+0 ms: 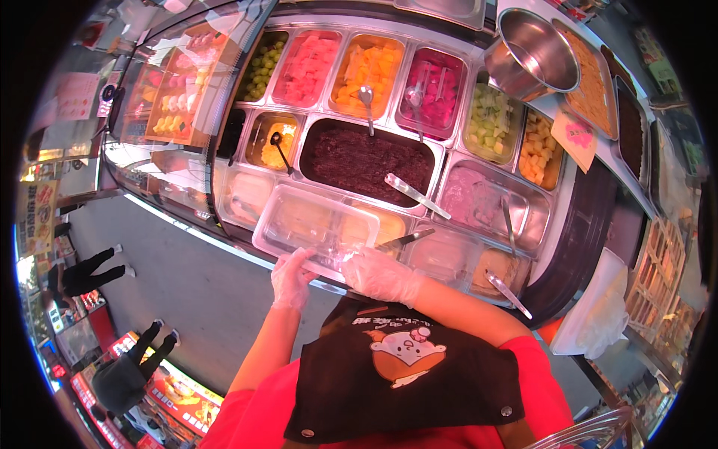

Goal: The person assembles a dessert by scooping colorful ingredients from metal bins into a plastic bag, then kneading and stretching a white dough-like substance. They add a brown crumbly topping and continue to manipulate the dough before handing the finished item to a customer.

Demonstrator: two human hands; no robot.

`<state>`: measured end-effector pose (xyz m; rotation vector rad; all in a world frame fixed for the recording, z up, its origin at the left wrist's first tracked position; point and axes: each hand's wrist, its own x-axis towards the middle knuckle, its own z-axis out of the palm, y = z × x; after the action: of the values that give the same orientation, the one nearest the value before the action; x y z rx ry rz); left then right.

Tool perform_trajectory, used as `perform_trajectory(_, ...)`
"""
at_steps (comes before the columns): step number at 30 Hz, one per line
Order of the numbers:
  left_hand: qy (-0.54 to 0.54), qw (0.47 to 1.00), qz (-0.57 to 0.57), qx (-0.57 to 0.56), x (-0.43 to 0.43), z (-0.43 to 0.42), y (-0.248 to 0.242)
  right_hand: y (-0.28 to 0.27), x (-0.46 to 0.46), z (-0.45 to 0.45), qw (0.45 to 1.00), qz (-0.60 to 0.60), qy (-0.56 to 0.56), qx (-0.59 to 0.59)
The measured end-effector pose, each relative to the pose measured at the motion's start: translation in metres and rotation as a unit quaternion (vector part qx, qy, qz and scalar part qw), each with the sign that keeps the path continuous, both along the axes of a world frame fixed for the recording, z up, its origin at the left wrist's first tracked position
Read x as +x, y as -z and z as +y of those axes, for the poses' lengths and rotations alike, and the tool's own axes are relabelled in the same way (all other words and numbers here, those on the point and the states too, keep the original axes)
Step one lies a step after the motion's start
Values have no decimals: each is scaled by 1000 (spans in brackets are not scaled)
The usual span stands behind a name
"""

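Note:
A clear rectangular plastic container or lid [291, 211] is held tilted over the front row of food tubs. At its near left corner, my left hand [291, 279], in a thin clear glove, grips the edge. My right hand [382, 275], gloved the same way, has its fingers at the near right corner; its fingertips are partly lost in glare and the clear plastic. Beneath lie pale, creamy fillings in tubs [387, 224], blurred through the plastic. Just past my right hand rests a spatula [412, 238]. Farther back, a large pan of dark purple paste [364, 157] holds a white-handled spatula [418, 196].
Tubs of pink cubes [308, 67], orange cubes [367, 73] and magenta cubes [440, 84] line the back. A steel pot [530, 53] stands at the back right, beside trays [589, 84]. Left is a glass display case [179, 95]. White containers [589, 308] sit at right.

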<state>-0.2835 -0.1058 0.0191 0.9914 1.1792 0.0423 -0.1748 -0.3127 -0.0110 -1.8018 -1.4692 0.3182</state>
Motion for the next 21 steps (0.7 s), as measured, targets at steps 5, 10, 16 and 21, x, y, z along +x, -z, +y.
perform_trajectory(5, 0, 996, -76, -52, -29, 2, 14, -29, 8, -1, 991, 62, -97, -66)
perform_trajectory(10, -74, 990, -63, -100, -29, -10, 12, -38, -3, 5, 996, 34, -75, -35)
perform_trajectory(16, -79, 993, -61, -67, -34, -11, 34, -86, 2, -11, 962, -222, 152, 43)
perform_trajectory(21, -53, 998, 26, -7, -10, -20, 13, -135, 39, -90, 781, 436, 418, 160)
